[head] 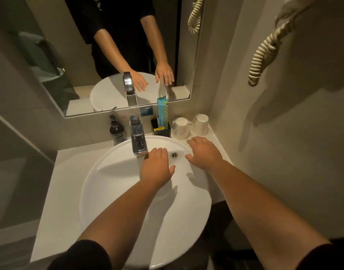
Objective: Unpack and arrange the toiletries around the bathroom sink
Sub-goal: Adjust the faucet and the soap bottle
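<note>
Toothbrush packet (162, 112) upright in black holder (161, 129).

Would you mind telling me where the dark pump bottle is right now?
In the head view, the pump bottle stands on the counter behind the sink, just left of the faucet, below the mirror.

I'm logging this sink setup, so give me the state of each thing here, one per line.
left hand: open, empty, over the basin.
right hand: open, empty, over the sink rim.
faucet: no water visible.
sink: drain unplugged, basin looks dry.
pump bottle: upright, left of faucet.
black holder: upright, holding a teal packet.
two cups: upside down, wrapped.
</note>
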Action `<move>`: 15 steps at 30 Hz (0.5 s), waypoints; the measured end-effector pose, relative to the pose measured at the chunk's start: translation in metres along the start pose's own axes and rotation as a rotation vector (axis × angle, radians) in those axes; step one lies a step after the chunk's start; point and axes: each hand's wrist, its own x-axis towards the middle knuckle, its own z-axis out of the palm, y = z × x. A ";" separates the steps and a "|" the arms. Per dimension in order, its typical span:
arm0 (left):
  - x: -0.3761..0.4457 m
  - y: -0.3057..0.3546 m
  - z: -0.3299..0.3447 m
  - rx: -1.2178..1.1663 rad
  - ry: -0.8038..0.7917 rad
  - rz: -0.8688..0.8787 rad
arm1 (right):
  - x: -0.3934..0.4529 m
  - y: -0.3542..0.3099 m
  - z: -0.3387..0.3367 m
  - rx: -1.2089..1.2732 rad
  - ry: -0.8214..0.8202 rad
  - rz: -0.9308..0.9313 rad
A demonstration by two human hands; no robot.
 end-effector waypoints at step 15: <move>-0.113 0.000 -0.028 0.074 0.139 -0.143 | -0.083 -0.055 0.004 -0.011 0.054 -0.219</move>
